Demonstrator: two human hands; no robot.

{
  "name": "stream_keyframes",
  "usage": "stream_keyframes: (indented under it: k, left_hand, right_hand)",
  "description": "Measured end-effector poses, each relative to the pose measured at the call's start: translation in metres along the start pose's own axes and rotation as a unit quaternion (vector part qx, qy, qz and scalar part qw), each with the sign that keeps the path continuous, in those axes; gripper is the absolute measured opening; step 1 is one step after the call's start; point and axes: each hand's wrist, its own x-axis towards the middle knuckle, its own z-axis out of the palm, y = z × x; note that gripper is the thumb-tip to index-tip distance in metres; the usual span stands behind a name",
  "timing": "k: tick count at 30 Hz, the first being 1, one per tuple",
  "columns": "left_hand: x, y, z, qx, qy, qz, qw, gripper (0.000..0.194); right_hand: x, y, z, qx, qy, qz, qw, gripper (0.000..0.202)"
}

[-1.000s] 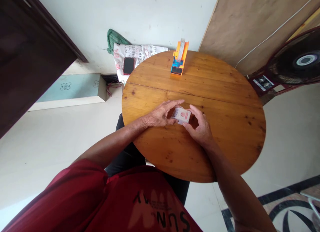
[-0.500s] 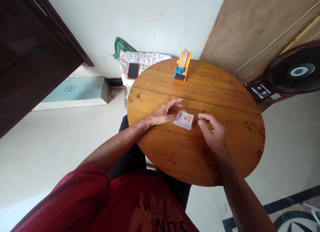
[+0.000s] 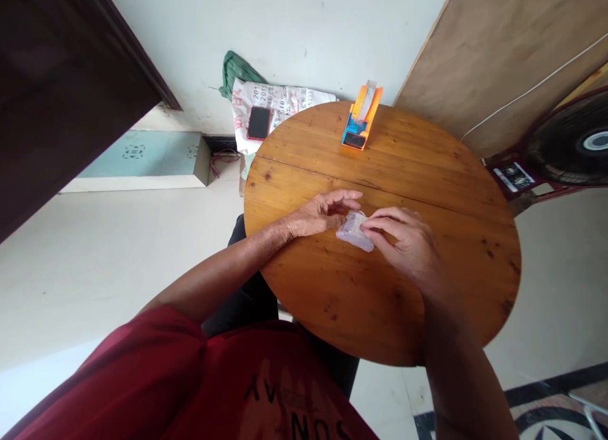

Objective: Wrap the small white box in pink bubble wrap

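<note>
A small pale, purplish packet (image 3: 354, 236), seemingly wrapped in clear plastic, lies on the round wooden table (image 3: 304, 288). Along its left edge rests my left hand (image 3: 323, 213), its thumb at the packet and its fingers apart and curved above it. My right hand (image 3: 403, 237) reaches over the packet from the right. Its thumb and index fingertip come together on the packet's top and hide the red print there. Whether a loose edge of wrapping is pinched between them is too small to tell.
An orange and blue tape dispenser (image 3: 362, 117) with a tape roll stands at the table's far edge. Beyond the left edge, a phone (image 3: 259, 123) lies on a white printed sack (image 3: 294, 98). A fan (image 3: 570, 142) stands to the right.
My right hand has moved left onto the packet, and its fingertips have closed there. My left hand stays beside the packet. The view has shifted slightly.
</note>
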Motion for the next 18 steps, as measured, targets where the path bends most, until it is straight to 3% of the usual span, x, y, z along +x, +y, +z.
stream_keyframes:
  k: [11,18]
  left_hand:
    - [0.001,0.01,0.006,-0.055,0.03,-0.046,0.997,0.061]
    - [0.002,0.011,0.007,-0.071,0.03,-0.052,0.996,0.06]
  right_hand:
    - [0.002,-0.004,0.003,-0.142,0.021,-0.068,0.987,0.015]
    - [0.001,-0.002,0.008,-0.146,0.056,-0.083,0.984,0.012]
